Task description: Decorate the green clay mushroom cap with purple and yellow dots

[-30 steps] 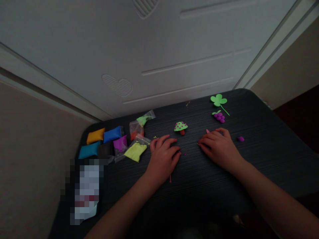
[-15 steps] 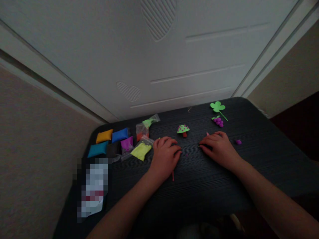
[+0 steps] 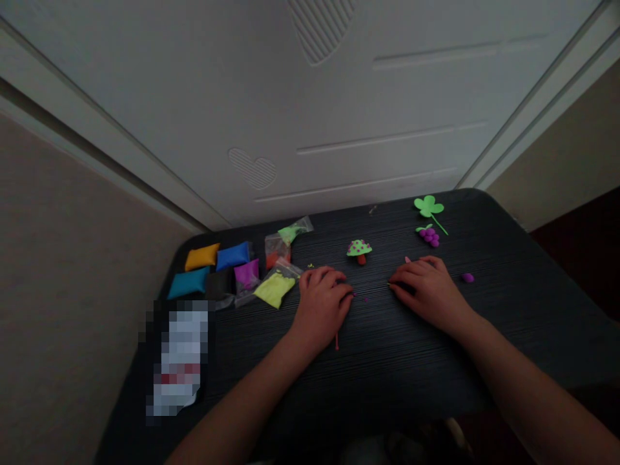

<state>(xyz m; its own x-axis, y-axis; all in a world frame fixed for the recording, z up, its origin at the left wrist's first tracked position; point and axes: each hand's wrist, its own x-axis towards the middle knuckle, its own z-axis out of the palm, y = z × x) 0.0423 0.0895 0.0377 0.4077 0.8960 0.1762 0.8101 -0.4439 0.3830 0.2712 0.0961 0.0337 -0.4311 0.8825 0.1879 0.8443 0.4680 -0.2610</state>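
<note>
My left hand (image 3: pixel 323 300) rests on the dark table with curled fingers, its thumb and index fingertip at a tiny purple clay bit (image 3: pixel 354 294). Another purple speck (image 3: pixel 366 299) lies just to the right. From under this hand sticks the end of a thin pink stick (image 3: pixel 337 341). My right hand (image 3: pixel 426 287) lies opposite, thumb and fingers pinched together; a small pale tip shows at them, too small to name. Behind its knuckles peeks a pink piece (image 3: pixel 407 259), mostly hidden. Between and beyond the hands stands a clay mushroom (image 3: pixel 359 249), green cap with purple dots, reddish stem.
Clay packets lie left: orange (image 3: pixel 202 257), blue (image 3: pixel 233 257), teal (image 3: pixel 188 283), black (image 3: pixel 219 284), purple (image 3: pixel 247 276), yellow (image 3: pixel 275 289), red (image 3: pixel 277 252) and green (image 3: pixel 293 231). Right are a green clay flower (image 3: pixel 429 206), purple grapes (image 3: pixel 429 237) and a purple lump (image 3: pixel 467 278).
The view has shifted slightly. A purple bit now shows at my left fingertips, beside the speck seen before. Both hands stay nearly in place.
</note>
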